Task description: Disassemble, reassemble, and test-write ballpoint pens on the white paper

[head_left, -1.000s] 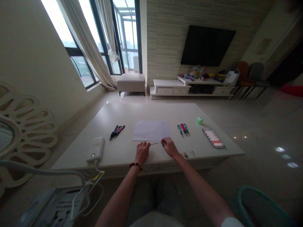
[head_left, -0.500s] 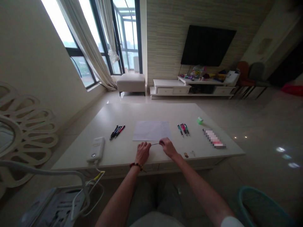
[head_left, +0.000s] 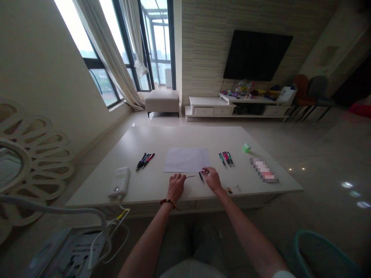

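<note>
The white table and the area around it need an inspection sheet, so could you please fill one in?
Surface: white table, glossy; no spill seen.
Job's things: thin dark rod and short dark piece, near the paper; pens in a left group and a right group.
Clutter: small green item, pixelated item, two small items by the near edge, too small to name.
Hands: left hand holds the rod's end; right hand is at the short piece, grip unclear.
Cables: white cable runs from a white device over the near edge.
Surroundings: wall screen, ottoman, teal basket.
</note>
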A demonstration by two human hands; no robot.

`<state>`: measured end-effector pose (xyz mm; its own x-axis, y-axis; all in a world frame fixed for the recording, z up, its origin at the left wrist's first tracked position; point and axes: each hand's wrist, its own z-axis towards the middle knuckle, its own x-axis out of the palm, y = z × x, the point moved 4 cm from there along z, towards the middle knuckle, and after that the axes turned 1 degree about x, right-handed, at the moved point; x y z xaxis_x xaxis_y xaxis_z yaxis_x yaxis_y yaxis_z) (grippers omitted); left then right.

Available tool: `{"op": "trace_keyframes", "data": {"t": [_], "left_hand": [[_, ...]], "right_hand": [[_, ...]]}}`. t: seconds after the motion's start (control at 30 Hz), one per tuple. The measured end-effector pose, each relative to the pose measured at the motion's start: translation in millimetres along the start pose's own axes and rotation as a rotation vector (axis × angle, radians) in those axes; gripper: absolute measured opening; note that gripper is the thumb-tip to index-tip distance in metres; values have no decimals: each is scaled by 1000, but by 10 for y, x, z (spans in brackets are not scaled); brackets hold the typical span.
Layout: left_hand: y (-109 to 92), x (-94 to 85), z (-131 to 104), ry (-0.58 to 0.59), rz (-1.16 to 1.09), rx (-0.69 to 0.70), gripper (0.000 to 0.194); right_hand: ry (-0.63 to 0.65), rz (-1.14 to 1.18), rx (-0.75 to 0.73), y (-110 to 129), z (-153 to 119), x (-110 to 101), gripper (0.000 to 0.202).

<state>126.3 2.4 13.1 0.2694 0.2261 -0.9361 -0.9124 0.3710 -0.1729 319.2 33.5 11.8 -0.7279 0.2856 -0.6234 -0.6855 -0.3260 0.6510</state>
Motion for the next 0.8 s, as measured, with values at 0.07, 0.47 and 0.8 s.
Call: {"op": "trace_keyframes", "data": {"t": [0.07,0.47,0.8], "left_hand": [[2,6,2,-3,-3,5,19],[7,10,5,-13,16,-3,19],[-2,-2,7,2,-2,-13,20]], "right_hand": [[-39,-139,21,-128,-41,-35,17],[105,-262,96,-60,-99,208,3],[183,-174,-110,73,-51,-89,9]]}}
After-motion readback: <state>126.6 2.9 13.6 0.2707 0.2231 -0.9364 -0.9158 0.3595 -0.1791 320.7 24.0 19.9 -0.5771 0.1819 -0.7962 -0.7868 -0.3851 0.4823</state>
